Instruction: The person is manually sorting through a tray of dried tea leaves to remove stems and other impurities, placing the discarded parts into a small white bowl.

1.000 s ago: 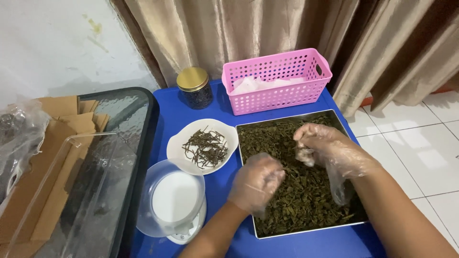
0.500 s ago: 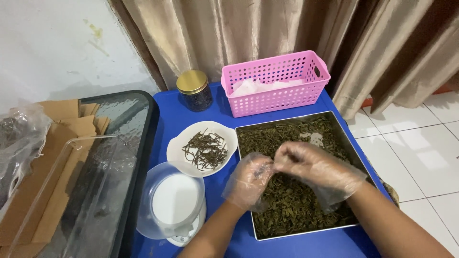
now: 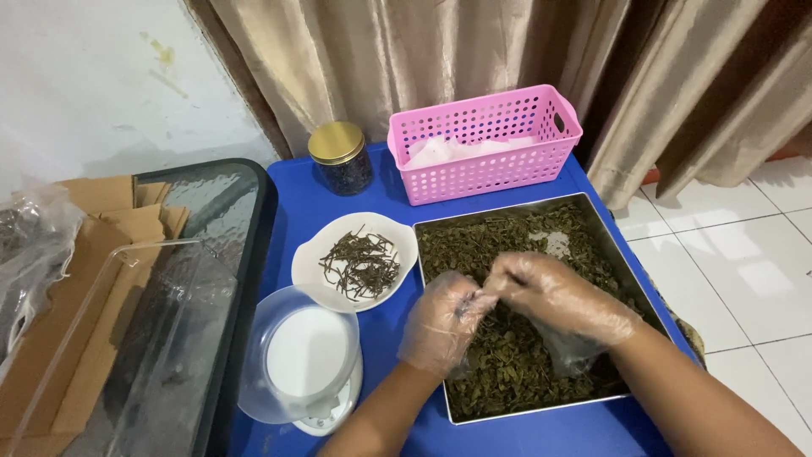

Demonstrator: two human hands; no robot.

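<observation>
Left hand (image 3: pixel 442 322) and right hand (image 3: pixel 554 294), in clear plastic gloves, pinch together over the rectangular metal tray (image 3: pixel 611 233) of dried green leaves (image 3: pixel 507 364); white bowl of dark stems (image 3: pixel 355 262) at nine o'clock.

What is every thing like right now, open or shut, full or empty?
Jar: upright, gold lid on.
Pink basket: open, white bags inside.
White dish: holds dark stems.
Metal tray: covered with dried leaves.
Left hand: gloved, pinching.
Right hand: gloved, fingertips meeting the left.
Scale: clear bowl on top, empty.
</observation>
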